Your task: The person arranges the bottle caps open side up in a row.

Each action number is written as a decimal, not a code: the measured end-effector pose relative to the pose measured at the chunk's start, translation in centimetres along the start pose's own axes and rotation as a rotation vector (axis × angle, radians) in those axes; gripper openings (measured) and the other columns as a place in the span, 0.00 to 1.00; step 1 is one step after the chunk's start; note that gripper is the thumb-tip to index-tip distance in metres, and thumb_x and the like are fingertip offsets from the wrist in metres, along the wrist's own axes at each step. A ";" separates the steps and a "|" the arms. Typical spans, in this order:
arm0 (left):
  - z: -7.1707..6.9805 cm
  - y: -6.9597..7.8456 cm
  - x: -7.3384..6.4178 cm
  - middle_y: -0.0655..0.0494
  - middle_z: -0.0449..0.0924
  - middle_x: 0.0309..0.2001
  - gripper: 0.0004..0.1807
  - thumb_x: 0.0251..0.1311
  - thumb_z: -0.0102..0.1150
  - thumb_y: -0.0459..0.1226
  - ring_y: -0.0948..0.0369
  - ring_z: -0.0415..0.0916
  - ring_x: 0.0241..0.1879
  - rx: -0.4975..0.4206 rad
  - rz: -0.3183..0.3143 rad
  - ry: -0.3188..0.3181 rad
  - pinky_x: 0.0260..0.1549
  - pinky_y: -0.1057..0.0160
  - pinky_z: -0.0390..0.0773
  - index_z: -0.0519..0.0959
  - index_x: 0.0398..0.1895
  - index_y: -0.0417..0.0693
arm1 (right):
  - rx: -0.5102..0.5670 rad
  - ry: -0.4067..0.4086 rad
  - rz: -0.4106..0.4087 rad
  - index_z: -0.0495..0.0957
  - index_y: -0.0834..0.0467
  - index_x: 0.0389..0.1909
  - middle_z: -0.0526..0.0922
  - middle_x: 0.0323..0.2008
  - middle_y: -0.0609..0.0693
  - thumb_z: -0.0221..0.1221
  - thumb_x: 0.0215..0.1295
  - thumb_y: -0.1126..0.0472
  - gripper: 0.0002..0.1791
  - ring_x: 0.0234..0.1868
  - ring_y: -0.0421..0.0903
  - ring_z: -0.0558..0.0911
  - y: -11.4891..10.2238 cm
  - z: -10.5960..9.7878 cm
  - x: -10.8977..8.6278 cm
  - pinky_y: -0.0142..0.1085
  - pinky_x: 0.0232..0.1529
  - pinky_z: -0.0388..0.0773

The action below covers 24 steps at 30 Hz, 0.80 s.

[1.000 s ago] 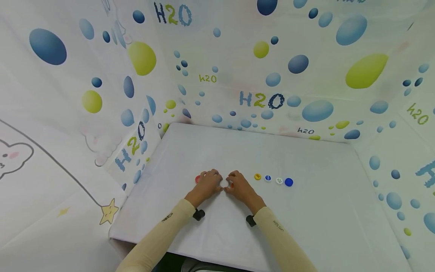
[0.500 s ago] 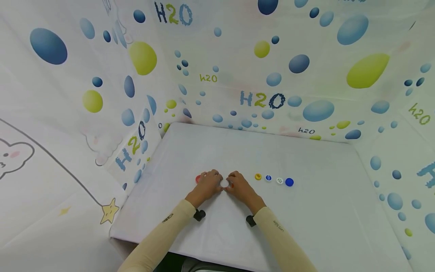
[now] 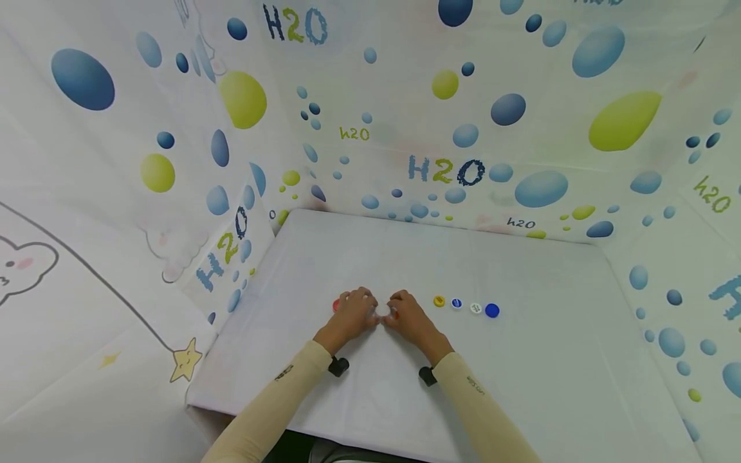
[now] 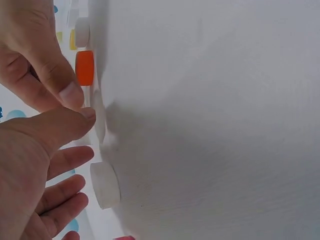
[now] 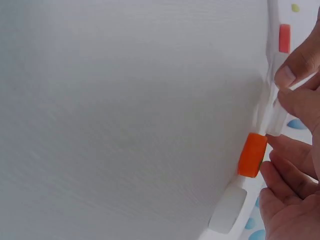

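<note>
My left hand (image 3: 354, 314) and right hand (image 3: 410, 317) are facing each other around a whitish disc (image 4: 100, 120) on the desk (image 3: 521, 373), thumbs (image 4: 70, 122) nearly meeting; I cannot tell whether my fingers (image 4: 72, 159) are pinching it. An orange cap (image 4: 85, 68) is sitting by my right hand, a red cap (image 3: 336, 305) is showing at left, a blue cap (image 3: 492, 310) is lying well to the right

The left hand (image 3: 350, 313) partly hides the red cap (image 3: 336, 305) — and, with the right hand (image 3: 411, 319), part of a pale piece (image 5: 276, 121).
</note>
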<state>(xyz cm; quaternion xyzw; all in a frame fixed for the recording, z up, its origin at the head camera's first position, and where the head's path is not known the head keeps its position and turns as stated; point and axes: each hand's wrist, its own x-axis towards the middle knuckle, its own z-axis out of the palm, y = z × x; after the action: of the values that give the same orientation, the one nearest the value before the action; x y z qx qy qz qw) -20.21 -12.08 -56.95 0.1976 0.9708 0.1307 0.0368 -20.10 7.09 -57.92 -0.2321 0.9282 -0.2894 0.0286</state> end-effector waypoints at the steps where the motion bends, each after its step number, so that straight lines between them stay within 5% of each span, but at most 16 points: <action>1: 0.0 -0.1 0.0 0.44 0.77 0.61 0.21 0.69 0.69 0.49 0.45 0.76 0.63 -0.012 0.004 0.008 0.66 0.37 0.68 0.83 0.56 0.44 | -0.004 0.005 0.005 0.83 0.68 0.55 0.78 0.58 0.59 0.71 0.69 0.57 0.22 0.60 0.55 0.79 -0.1 -0.1 0.0 0.46 0.65 0.78; 24: 0.2 0.6 0.2 0.46 0.79 0.61 0.25 0.65 0.72 0.50 0.47 0.77 0.63 -0.014 -0.022 0.096 0.67 0.40 0.67 0.81 0.57 0.43 | 0.073 0.066 0.125 0.87 0.65 0.43 0.79 0.60 0.60 0.64 0.74 0.48 0.21 0.58 0.54 0.81 -1.2 -0.4 0.2 0.47 0.59 0.83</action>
<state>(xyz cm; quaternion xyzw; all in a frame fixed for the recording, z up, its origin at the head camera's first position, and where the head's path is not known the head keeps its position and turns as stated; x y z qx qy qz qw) -20.15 -11.43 -57.00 0.1802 0.9726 0.1466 -0.0068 -19.91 6.36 -56.90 -0.1627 0.9302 -0.3281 0.0245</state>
